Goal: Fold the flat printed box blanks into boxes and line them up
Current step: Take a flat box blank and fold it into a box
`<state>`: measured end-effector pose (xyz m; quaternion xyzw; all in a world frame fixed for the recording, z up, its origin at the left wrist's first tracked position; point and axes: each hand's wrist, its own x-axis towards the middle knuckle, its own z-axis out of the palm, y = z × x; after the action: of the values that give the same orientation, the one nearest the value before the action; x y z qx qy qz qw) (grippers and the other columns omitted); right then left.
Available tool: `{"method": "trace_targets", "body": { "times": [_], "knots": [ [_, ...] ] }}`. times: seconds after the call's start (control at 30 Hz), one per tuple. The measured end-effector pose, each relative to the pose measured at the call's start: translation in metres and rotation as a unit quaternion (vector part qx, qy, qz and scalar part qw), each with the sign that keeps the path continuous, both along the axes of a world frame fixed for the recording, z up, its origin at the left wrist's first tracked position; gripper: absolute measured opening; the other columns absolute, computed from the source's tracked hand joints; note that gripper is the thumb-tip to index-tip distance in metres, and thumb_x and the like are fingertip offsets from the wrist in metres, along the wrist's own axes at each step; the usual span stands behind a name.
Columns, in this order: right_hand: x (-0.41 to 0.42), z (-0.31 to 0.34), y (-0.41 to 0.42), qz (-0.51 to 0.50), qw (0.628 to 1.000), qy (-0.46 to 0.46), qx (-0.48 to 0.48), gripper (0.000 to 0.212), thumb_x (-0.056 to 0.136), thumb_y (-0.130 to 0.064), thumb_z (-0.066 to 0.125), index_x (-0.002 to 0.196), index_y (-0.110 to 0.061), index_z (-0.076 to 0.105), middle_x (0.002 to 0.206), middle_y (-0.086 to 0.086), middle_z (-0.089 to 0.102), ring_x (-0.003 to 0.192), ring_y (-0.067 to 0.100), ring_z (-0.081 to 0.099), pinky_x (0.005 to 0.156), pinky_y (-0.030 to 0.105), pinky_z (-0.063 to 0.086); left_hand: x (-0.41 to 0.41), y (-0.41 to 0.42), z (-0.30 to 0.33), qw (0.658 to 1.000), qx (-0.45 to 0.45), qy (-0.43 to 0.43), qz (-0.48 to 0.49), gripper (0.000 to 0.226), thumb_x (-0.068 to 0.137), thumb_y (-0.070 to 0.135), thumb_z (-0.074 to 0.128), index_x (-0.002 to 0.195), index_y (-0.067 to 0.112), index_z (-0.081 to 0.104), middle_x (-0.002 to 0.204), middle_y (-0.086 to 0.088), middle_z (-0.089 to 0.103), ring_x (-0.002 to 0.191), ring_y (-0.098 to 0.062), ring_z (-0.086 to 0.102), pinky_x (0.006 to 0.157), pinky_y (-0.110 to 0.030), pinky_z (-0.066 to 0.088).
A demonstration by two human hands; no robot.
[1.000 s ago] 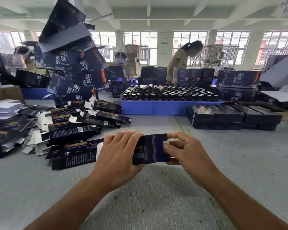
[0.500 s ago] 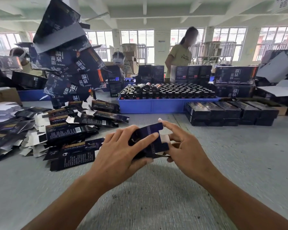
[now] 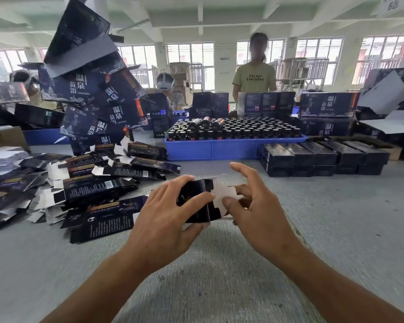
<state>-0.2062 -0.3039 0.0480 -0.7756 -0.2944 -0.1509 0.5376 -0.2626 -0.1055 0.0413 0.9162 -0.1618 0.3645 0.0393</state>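
My left hand [image 3: 166, 217] grips a small dark printed box blank [image 3: 197, 209] above the grey table, fingers curled over its top and thumb under it. The box's end is open toward the right, with pale inner flaps [image 3: 222, 194] showing. My right hand [image 3: 254, 206] is at those flaps, thumb pressing on one and fingers spread above. A loose heap of flat dark blanks [image 3: 98, 185] lies to the left. Folded boxes [image 3: 322, 157] stand in a row, two layers high, at the right.
A blue tray [image 3: 219, 148] of dark bottles sits at the table's middle back. Large dark cartons [image 3: 91, 89] are stacked high at the left, more [image 3: 327, 108] at the right. A person in a yellow shirt [image 3: 254, 78] stands behind the tray.
The box has turned so its open end and pale flaps face my right hand. My right hand's fingers have spread and moved onto the flaps. The person behind has straightened up.
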Motion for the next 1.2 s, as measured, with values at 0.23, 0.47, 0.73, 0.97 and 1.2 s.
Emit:
{"method": "trace_targets", "body": {
  "times": [0.23,0.47,0.73,0.97,1.2],
  "knots": [
    [0.000,0.000,0.000,-0.024,0.995,-0.078,-0.053,0.029,0.097,-0.014,0.063,0.117,-0.033,0.071,0.098,-0.027,0.066,0.086,-0.007,0.064,0.073,0.022,0.058,0.000,-0.001,-0.002,1.000,-0.008,-0.007,0.001,0.056,0.083,0.045,0.067,0.134,0.032,0.047,0.150,-0.011,0.046,0.132,-0.033,0.049,0.103,-0.050,0.042],
    [-0.002,0.004,-0.001,0.019,0.996,-0.062,-0.068,0.028,0.097,-0.030,0.063,0.124,-0.030,0.069,0.109,-0.024,0.066,0.096,-0.008,0.061,0.075,0.010,0.049,0.000,-0.001,-0.003,1.000,-0.013,-0.027,0.005,0.073,0.080,0.036,0.079,0.144,0.032,0.042,0.147,-0.011,0.047,0.130,-0.035,0.050,0.100,-0.051,0.045],
    [-0.005,0.006,-0.001,0.051,0.995,-0.030,-0.085,0.049,0.090,-0.027,0.073,0.136,-0.035,0.058,0.114,-0.032,0.060,0.102,-0.012,0.060,0.084,0.011,0.052,0.000,0.005,-0.002,0.999,-0.023,-0.029,0.008,0.059,0.082,0.039,0.071,0.137,0.031,0.054,0.147,-0.011,0.047,0.129,-0.033,0.052,0.090,-0.051,0.054],
    [-0.009,0.002,0.002,-0.009,0.990,-0.115,-0.076,0.040,0.088,-0.026,0.076,0.126,-0.031,0.064,0.096,-0.040,0.053,0.096,-0.013,0.059,0.077,0.001,0.045,0.002,0.002,-0.003,0.998,0.012,-0.054,0.020,0.055,0.084,0.044,0.068,0.136,0.034,0.051,0.144,-0.013,0.049,0.121,-0.033,0.057,0.071,-0.043,0.060],
    [-0.010,0.005,0.001,0.006,0.997,-0.063,-0.032,0.044,0.086,-0.024,0.078,0.116,-0.042,0.051,0.104,-0.031,0.062,0.094,-0.012,0.063,0.070,0.005,0.050,0.002,0.000,-0.004,0.998,0.010,-0.064,0.026,0.054,0.083,0.041,0.070,0.133,0.032,0.052,0.144,-0.015,0.049,0.122,-0.035,0.057,0.072,-0.043,0.059]
  ]
}}
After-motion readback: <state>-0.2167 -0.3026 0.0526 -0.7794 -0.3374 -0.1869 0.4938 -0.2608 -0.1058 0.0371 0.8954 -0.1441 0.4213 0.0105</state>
